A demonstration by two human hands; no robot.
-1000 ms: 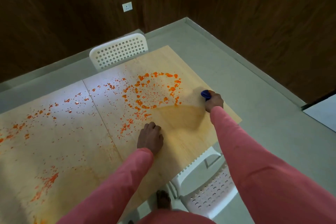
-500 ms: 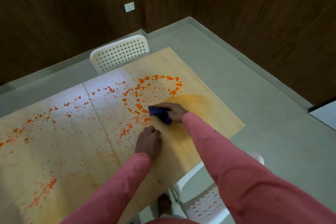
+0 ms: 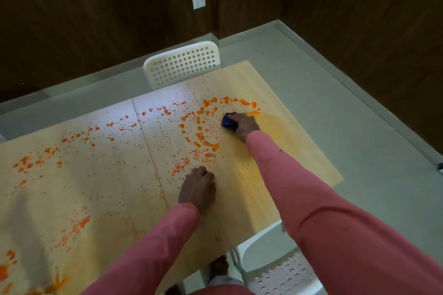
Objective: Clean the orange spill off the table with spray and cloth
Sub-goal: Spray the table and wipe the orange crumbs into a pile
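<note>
Orange spill (image 3: 201, 137) lies in drops and blotches across the light wooden table (image 3: 100, 199), thickest in a ring near the far right corner. My right hand (image 3: 243, 124) grips a dark blue cloth (image 3: 229, 122) and presses it on the table at the ring's right side. A wet orange smear (image 3: 268, 127) spreads right of the cloth. My left hand (image 3: 197, 189) rests on the table with curled fingers, holding nothing. No spray bottle is in view.
A white perforated chair (image 3: 183, 64) stands at the table's far side. Another white chair (image 3: 278, 270) is at the near right, beside my foot (image 3: 219, 266). Grey floor and dark wooden walls surround the table.
My right hand swept the cloth from the table's right edge left into the spill, then back up toward the far right part of the ring. My left hand stayed put.
</note>
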